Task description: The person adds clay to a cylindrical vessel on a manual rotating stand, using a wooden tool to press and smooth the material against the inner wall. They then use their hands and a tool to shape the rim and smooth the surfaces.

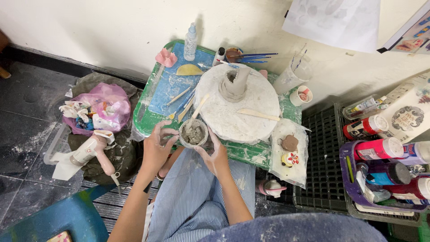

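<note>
A small clear cup [194, 133] of grey clay slip sits at the near edge of the green tray [150, 120], with a wooden stick [197, 109] standing in it. My left hand [156, 145] cups its left side. My right hand [217, 157] wraps its right side. Both hands are smeared with clay. Behind the cup lies a round white turntable [237, 105] bearing a grey clay tower [234, 83] and a flat wooden tool [258, 114].
A blue mat [172, 85] with modelling tools, a spray bottle [191, 41] and brushes [255, 57] fill the tray's back. Left on the floor are a pink rubbish bag [101, 107] and a hairdryer [92, 152]. Paint bottles [380, 150] in a purple caddy stand right.
</note>
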